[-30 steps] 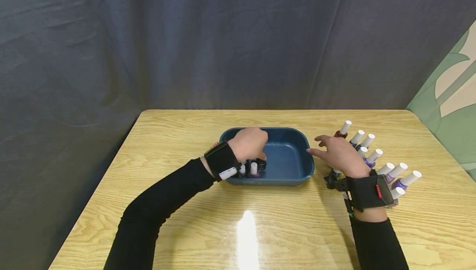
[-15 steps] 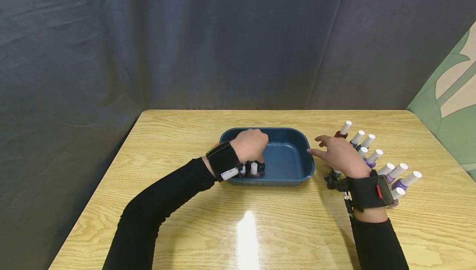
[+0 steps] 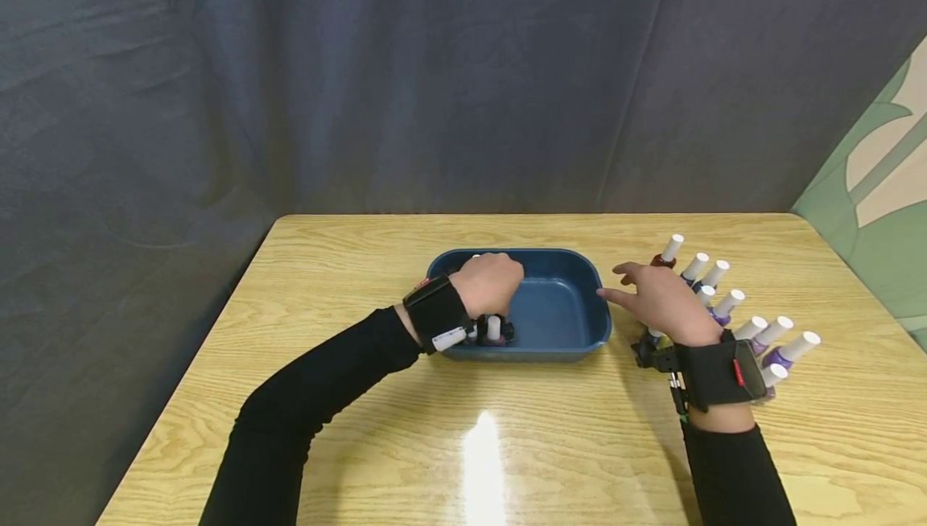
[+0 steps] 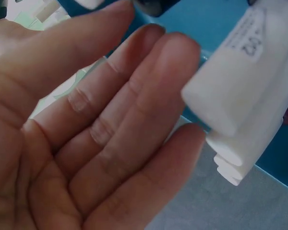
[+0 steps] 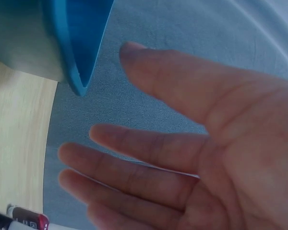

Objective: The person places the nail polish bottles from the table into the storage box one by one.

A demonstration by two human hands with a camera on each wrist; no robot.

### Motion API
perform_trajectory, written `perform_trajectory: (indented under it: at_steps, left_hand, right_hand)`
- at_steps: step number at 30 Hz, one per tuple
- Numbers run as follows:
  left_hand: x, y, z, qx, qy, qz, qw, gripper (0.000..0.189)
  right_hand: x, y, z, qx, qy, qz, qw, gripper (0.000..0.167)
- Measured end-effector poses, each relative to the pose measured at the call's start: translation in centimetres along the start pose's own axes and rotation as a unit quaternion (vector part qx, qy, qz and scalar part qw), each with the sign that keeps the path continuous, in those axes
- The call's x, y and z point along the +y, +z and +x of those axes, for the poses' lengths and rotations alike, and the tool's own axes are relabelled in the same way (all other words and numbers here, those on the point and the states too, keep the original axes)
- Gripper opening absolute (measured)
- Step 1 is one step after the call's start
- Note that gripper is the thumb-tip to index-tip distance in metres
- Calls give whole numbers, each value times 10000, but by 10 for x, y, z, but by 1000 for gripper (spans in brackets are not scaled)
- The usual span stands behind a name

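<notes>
My left hand (image 3: 488, 283) is down inside the left part of a dark blue bin (image 3: 558, 351). In the left wrist view its fingers are loosely bent, with nothing between thumb and palm. White-capped nail polish bottles (image 4: 245, 72) stand right beside the fingertips, one cap marked 02. A dark rounded thing (image 4: 156, 5) shows by the thumb tip, partly cut off by the frame. One bottle's white cap (image 3: 494, 327) shows in front of the hand. My right hand (image 3: 662, 301) hovers right of the bin with fingers extended and holds nothing; its thumb is near the bin's right rim.
Several white-capped nail polish bottles (image 3: 723, 309) stand on the wooden table (image 3: 376, 445) around and beyond my right wrist. One dark red bottle (image 3: 666, 256) stands farthest back. A dark cloth (image 3: 463, 84) hangs behind the table.
My left hand has shifted very slightly right and down in the bin, and a white cap now shows behind its knuckles. The right hand stays where it was.
</notes>
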State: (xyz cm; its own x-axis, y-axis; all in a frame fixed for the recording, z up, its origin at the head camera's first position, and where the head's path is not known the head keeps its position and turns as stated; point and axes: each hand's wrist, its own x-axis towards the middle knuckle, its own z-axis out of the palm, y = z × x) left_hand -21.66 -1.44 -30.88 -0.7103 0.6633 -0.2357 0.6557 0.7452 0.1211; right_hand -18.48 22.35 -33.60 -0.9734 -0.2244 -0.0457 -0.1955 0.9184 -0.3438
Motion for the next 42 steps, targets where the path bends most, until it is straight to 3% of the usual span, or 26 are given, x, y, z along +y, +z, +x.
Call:
perform_trajectory:
  at_steps: [5,8,14,18,21,24,28,30,35,39,42]
  left_hand:
    - [-6,-8,-5,102,140,-217,9996,6]
    - [-12,-18,-9,347,88,-321,9988,13]
    - [-31,-43,-22,825,-502,-839,9918,19]
    - [-49,-49,-38,1430,-904,-1350,9763,22]
    - [-63,-41,-51,1961,-1236,-1787,9562,28]
    - [-74,-28,-60,2282,-1684,-2251,9321,40]
    - [-86,-5,-66,2422,-2264,-2751,9024,50]
    - [-91,8,-67,2400,-2492,-2905,8921,51]
    - [-95,34,-63,2045,-2801,-3137,8839,49]
    - [-90,43,-57,1838,-2831,-3123,8880,45]
    - [-84,48,-52,1747,-2778,-2992,8960,42]
  right_hand:
    - [1,1,0,-30,26,15,10000,54]
    - [1,1,0,-46,63,23,10000,54]
    - [2,0,-1,-56,90,32,9999,54]
    - [3,1,-1,-63,66,21,10000,54]
    - [4,2,-1,-72,50,13,10000,54]
    - [5,3,-2,-43,25,0,10000,53]
    - [6,2,-3,14,31,-17,10000,53]
    - [6,2,-4,16,46,-13,10000,53]
    - [6,2,-5,-7,89,22,10000,52]
    - [7,2,-7,13,91,21,10000,51]
    - [7,1,-7,31,95,-8,9999,51]
